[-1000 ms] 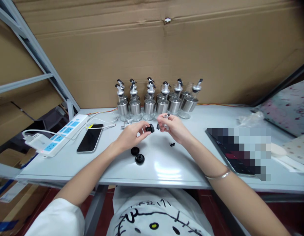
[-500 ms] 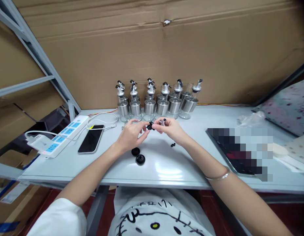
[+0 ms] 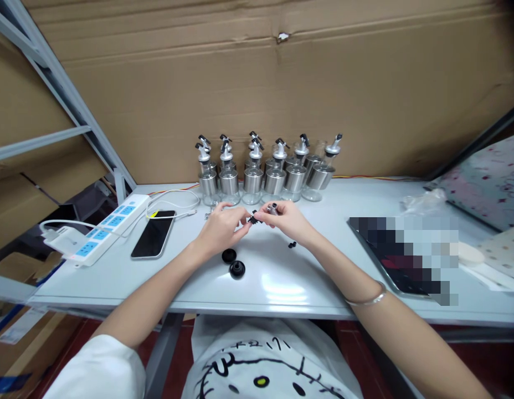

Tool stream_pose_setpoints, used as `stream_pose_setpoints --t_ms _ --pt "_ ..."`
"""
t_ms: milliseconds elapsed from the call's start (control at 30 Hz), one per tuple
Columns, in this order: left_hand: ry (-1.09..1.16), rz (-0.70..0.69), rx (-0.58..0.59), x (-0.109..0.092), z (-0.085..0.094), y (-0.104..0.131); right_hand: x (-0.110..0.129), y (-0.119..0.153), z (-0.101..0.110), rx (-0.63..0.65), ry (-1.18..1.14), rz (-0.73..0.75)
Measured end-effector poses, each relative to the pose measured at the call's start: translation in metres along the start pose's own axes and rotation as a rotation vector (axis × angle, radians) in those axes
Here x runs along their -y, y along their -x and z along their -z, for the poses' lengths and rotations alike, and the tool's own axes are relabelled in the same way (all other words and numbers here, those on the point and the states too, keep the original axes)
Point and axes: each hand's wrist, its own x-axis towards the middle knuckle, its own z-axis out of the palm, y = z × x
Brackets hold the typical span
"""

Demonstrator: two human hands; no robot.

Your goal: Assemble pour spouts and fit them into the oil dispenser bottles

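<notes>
Fingertips of both hands, left hand [image 3: 217, 227] and right hand [image 3: 291, 220], are pinched on a small black plastic stopper [image 3: 253, 218], while two black round caps [image 3: 233, 262] lie unassembled before the row of finished steel-and-glass dispenser bottles [image 3: 265, 173].

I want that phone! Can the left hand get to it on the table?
Probably yes: the phone lies flat just beside the left hand, bare table between them. But its fingers pinch a small black part.

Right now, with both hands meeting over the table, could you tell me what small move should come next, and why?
Probably press the black cap onto the metal spout: the left hand and right hand already hold them nearly touching.
</notes>
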Motion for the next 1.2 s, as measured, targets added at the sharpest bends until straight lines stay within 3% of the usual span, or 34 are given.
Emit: stream_pose_setpoints --t_ms 200,400,467,700,833,1200 --pt "0.009 0.011 0.032 -0.002 0.0 -0.001 -0.006 -0.004 -0.001 -0.041 -0.02 0.038" --pt "0.01 -0.021 -0.037 -0.003 0.001 -0.002 -0.012 -0.008 0.003 -0.397 -0.099 0.088" --pt "0.052 -0.011 -0.061 -0.004 0.0 -0.002 -0.012 -0.008 0.006 -0.448 -0.112 0.067" --pt "0.156 0.089 -0.133 -0.006 0.002 -0.002 -0.007 -0.009 0.008 -0.46 -0.34 0.004" --pt "0.251 0.16 -0.084 -0.007 0.003 -0.003 -0.004 -0.008 0.006 -0.459 -0.398 0.01" --pt "0.336 0.209 -0.05 -0.005 0.004 -0.004 -0.001 -0.003 -0.002 -0.271 -0.216 0.151"
